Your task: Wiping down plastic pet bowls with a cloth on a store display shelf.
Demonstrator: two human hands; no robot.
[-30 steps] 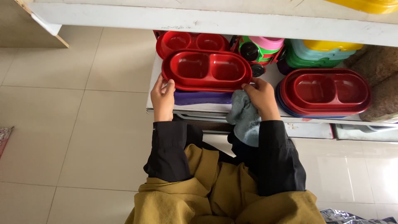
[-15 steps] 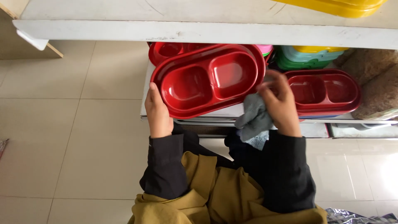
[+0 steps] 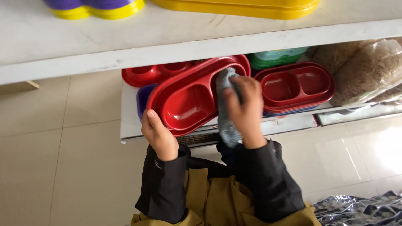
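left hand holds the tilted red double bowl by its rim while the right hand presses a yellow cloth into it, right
Not quite: the cloth is grey, not yellow. The head view shows the left hand holding the tilted red double bowl by its rim while the right hand presses the grey cloth into it.

right hand (image 3: 245, 104) motion-blurred, upper shelf (image 3: 125, 37) over the red bowls' (image 3: 188, 102) far rims

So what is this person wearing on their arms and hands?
Both arms are covered to the wrist by long black sleeves of soft, slightly creased fabric. The left hand and right hand are bare: no gloves, rings or watch show. A mustard-yellow garment lies between the sleeves.
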